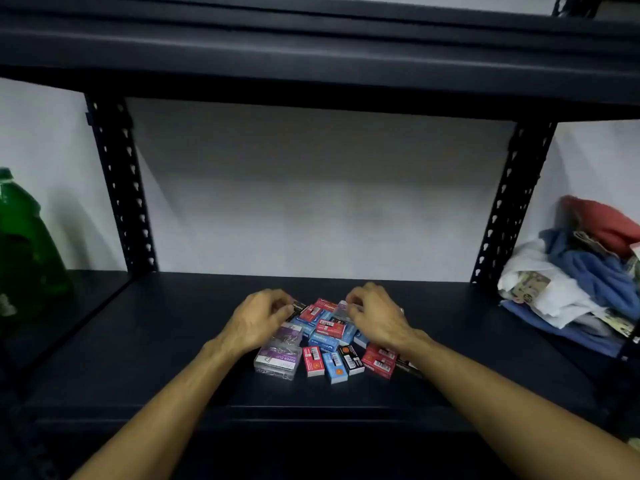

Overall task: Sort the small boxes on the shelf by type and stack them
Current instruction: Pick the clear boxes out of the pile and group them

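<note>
A dark metal shelving unit (311, 57) fills the view, its upper shelf board running across at twelve o'clock and its lower board (173, 341) spreading out below. Two black perforated uprights stand at the back, one at ten o'clock (119, 188) and one at two o'clock (509, 209). Behind them is a plain pale wall (318, 195), evenly and dimly lit, shading greyer toward the top. At nine o'clock a green plastic jug (24, 244) stands on the neighbouring bay. At three o'clock lies a heap of crumpled cloths (585, 271), red, blue and white.
</note>
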{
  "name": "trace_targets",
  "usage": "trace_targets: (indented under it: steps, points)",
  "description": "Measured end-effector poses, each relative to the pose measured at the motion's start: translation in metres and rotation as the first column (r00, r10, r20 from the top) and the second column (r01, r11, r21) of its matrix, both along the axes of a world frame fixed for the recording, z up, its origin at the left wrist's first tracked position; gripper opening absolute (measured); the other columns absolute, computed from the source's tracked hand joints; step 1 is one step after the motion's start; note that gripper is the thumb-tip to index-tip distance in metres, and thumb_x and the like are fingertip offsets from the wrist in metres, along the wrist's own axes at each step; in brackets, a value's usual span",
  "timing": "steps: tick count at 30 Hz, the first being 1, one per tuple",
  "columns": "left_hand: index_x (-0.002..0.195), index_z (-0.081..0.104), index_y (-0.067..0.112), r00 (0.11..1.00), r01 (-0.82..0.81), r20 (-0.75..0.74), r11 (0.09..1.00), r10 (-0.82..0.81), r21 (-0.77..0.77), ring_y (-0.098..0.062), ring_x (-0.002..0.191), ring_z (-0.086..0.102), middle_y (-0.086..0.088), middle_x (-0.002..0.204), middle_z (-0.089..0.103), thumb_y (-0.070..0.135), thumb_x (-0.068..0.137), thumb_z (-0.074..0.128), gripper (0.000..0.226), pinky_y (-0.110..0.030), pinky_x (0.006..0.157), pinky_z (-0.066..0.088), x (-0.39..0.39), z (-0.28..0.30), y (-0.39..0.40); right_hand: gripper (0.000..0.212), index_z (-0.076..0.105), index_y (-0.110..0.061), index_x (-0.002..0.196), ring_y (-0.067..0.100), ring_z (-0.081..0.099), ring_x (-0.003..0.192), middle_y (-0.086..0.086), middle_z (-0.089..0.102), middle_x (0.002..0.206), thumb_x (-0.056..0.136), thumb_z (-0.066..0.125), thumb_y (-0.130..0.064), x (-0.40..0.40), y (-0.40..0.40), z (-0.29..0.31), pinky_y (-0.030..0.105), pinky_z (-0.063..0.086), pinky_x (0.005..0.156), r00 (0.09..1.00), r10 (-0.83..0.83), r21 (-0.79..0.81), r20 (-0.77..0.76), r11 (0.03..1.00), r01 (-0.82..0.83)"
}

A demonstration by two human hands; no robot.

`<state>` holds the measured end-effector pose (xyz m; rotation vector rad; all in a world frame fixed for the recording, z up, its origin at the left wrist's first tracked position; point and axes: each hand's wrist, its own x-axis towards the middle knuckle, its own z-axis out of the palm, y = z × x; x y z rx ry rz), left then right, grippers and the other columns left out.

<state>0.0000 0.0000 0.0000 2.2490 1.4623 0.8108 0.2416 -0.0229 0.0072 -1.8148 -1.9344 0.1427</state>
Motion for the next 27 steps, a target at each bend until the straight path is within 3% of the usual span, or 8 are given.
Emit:
trace_targets:
  steps: [7,11,19,22,27]
  points:
    - [0.121,0.062,0.023,0.975,0.104,-0.17,0.972,-0.141,-0.213,-0.005,0.085,0.07,0.008,0.107,0.07,0.038,0.095,0.059,0.03,-0.03,0.075,0.06,-0.003,0.004,0.005,0.039,0.054,-0.02,0.134,0.021,0.052,0.118,0.005,0.053,0.135,0.098,0.052,-0.037,0.002,0.007,-0.001,0.044,0.047,0.101,0.99,-0.032,-0.136,0.14,0.989,0.051]
    - [0.119,0.062,0.023,0.946,0.132,-0.252,0.952,-0.205,-0.276,-0.007,0.088,0.07,0.004,0.11,0.069,0.038,0.093,0.063,0.03,-0.029,0.077,0.06,-0.006,0.011,0.009,0.048,0.047,-0.02,0.142,0.024,0.051,0.122,0.006,0.056,0.136,0.1,0.046,-0.043,0.003,0.007,-0.001,0.046,0.04,0.107,0.975,-0.017,-0.19,0.222,0.98,0.06]
    - [0.122,0.06,0.028,0.866,0.114,-0.449,0.961,-0.221,-0.254,-0.016,0.122,0.043,0.004,0.127,0.054,0.044,0.095,0.057,0.032,-0.042,0.099,0.045,-0.012,0.013,0.018,0.047,0.043,-0.024,0.144,0.023,0.048,0.121,0.004,0.058,0.134,0.101,0.04,-0.043,0.016,0.018,-0.011,0.044,0.033,0.108,0.974,-0.014,-0.261,0.228,0.963,0.074]
    - [0.129,0.058,0.028,0.855,0.121,-0.465,0.96,-0.229,-0.25,-0.017,0.124,0.036,0.003,0.134,0.048,0.044,0.095,0.057,0.038,-0.043,0.103,0.041,-0.013,0.013,0.018,0.046,0.043,-0.024,0.144,0.022,0.048,0.122,0.004,0.057,0.135,0.101,0.042,-0.042,0.019,0.02,-0.012,0.044,0.031,0.109,0.978,-0.012,-0.25,0.209,0.966,0.065]
    - [0.111,0.059,0.032,0.877,0.139,-0.422,0.962,-0.229,-0.233,-0.014,0.121,0.039,0.005,0.128,0.047,0.043,0.093,0.06,0.022,-0.04,0.1,0.045,-0.014,0.006,0.019,0.05,0.043,-0.021,0.144,0.022,0.047,0.124,0.005,0.051,0.139,0.098,0.051,-0.039,0.019,0.02,-0.017,0.044,0.032,0.109,0.983,-0.005,-0.189,0.183,0.981,0.04]
